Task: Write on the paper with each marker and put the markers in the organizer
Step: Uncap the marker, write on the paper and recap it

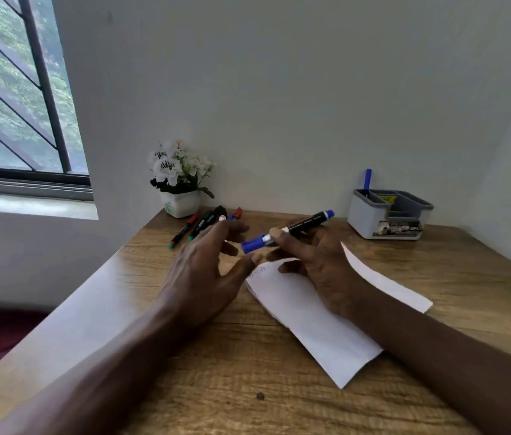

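My right hand [314,262] grips a black marker with a blue cap [292,230], held level above the white paper [317,328]. The blue cap points left toward my left hand [207,262], which hovers open beside it, fingers spread and not touching the marker. Faint writing shows at the paper's top left corner. Several other markers [201,226] lie in a loose row at the back left of the wooden table. The grey organizer [370,219] stands at the back right with one blue marker [367,179] upright in its rear left slot.
A white pot of white flowers [180,180] sits in the back left corner by the wall. The table's left edge [97,296] runs diagonally under my left forearm. A window with bars is at the far left.
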`<state>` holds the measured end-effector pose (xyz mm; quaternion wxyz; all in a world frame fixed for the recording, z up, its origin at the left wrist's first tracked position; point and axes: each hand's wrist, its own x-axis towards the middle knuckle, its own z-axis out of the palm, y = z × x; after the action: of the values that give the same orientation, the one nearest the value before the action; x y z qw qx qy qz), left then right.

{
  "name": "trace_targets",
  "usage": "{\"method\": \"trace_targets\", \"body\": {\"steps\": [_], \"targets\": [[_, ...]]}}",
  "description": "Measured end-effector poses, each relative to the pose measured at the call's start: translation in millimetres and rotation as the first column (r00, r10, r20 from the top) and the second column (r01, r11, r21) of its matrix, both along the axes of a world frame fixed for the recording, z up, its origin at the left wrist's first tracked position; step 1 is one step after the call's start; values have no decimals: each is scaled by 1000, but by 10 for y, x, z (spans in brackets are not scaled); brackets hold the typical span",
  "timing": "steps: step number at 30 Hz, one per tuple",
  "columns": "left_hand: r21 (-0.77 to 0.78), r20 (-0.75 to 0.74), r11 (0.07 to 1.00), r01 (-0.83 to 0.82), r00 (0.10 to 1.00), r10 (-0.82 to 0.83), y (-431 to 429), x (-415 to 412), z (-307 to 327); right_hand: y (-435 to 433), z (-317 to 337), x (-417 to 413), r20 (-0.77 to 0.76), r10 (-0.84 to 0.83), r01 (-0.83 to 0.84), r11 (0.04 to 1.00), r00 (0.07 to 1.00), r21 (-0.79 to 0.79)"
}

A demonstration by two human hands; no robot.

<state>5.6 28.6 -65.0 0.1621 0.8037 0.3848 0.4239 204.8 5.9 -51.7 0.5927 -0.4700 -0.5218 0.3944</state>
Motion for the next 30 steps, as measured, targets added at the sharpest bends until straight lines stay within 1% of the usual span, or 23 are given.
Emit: {"method": "trace_targets", "body": {"steps": [3, 11, 15, 18, 20, 22, 24, 27, 30], "targets": [[36, -8, 997, 68, 998, -67, -37, 21, 11, -19, -57, -1, 31, 30, -29, 1000, 999, -11], [74, -21, 995, 67, 998, -65, -16, 65, -31, 31, -80, 44, -58, 119, -123, 990, 991, -70], [42, -30, 997, 60, 998, -59, -7, 94, -42, 72, -92, 42, -150, 194, -209, 974, 969, -89], [-12, -24, 995, 101, 995, -102, -5, 108, -32, 87, -92, 62, -163, 229, -248, 963, 960, -102], [-33, -56, 991, 129, 990, -131, -11, 94, -24, 90, -84, 85, -167, 238, -259, 959, 957, -117], [-41, -106, 988, 149, 983, -153, -12, 72, -20, 82, -89, 99, -159, 234, -254, 959, 959, -123], [-49, -109, 987, 153, 981, -158, 2, 57, -34, 74, -102, 93, -136, 219, -234, 967, 966, -104], [-29, -29, 992, 127, 991, -128, 31, 69, -65, 71, -104, 76, -150, 151, -162, 985, 977, -65], [1, 64, 1000, 8, 998, -8, 60, 70, -60, 87, -88, 79, -230, 76, -92, 994, 970, -60]]}}
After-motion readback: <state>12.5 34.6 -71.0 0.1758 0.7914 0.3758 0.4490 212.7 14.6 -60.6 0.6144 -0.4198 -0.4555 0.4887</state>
